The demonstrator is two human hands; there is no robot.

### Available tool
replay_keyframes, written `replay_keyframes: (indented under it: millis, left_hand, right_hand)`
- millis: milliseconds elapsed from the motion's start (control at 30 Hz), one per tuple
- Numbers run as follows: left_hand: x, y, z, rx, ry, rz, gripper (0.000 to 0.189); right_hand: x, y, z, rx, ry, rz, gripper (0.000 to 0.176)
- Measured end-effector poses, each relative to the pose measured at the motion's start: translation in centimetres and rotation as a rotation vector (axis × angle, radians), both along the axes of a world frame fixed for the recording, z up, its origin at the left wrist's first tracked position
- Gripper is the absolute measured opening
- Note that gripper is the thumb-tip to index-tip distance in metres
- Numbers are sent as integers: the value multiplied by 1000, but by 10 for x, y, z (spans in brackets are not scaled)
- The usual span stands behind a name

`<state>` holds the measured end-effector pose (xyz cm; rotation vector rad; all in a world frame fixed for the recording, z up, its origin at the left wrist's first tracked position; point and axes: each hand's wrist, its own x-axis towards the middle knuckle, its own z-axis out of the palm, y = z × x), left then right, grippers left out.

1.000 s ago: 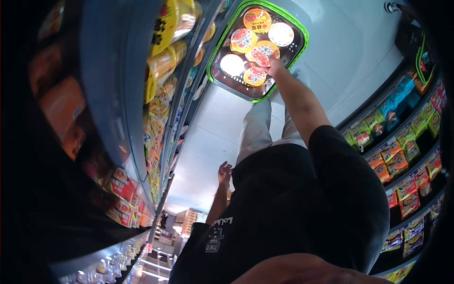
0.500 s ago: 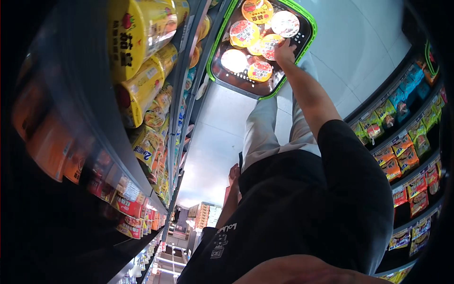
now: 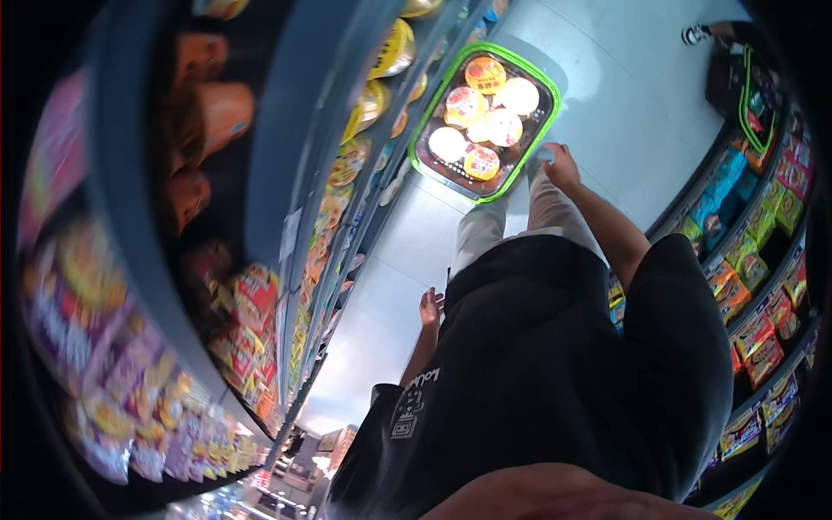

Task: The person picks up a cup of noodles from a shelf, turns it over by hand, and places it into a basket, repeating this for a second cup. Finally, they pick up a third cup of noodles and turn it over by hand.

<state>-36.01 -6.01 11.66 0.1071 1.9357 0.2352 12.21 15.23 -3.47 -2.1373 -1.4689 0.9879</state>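
Note:
A dark basket (image 3: 422, 162) with a green rim stands on the floor, holding several round instant-noodle cups (image 3: 485, 75) with yellow, red and white lids. Two of the lids are washed out by glare. Just outside the basket's lower right side is my right hand (image 3: 562, 166), its fingers loosely bent and apart, with nothing seen in it. My left hand (image 3: 431, 308) hangs low beside my hip, near the left shelving, with its fingers apart and empty.
Tall shelving (image 3: 295, 234) runs along the left, stocked with yellow cups (image 3: 394, 49), orange tubs (image 3: 221, 117) and purple packs (image 3: 95, 325). Curved shelves of bagged snacks (image 3: 763, 347) line the right. Another green-rimmed basket (image 3: 745, 104) and a person's shoe (image 3: 693, 35) are at the upper right.
My right hand has come out of the basket, away from the cups. The view has shifted, bringing the second basket and the shoe further into sight. My left hand still hangs down.

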Motion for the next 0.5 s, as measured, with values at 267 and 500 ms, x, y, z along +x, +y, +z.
replay_keyframes:
  millis: [267,500]
  left_hand:
    - [46,-9,-24,497,-56,228,27]
    - [73,22,-55,711,507,271,35]
  right_hand:
    - [-2,88,114,353,47,277,40]
    - [-150,150,414,505,736,827,46]
